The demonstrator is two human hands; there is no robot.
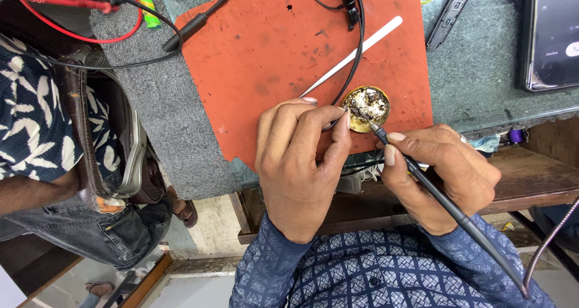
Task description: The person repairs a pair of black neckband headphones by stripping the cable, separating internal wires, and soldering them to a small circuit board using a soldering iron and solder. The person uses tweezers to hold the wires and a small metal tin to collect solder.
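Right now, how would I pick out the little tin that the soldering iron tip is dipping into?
Find the orange mat on the grey counter. Near its lower right edge, just above the left hand and right hand, sits a small round tin. It is the only round, gold-rimmed thing there, filled with lumpy silvery residue.

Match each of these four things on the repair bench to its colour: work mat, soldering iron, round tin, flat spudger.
Things:
1. work mat
2. soldering iron
3. round tin
4. flat spudger

Colours:
A. brass-gold
B. white
C. orange-red
D. black

Pairs: 1-C, 2-D, 3-A, 4-B
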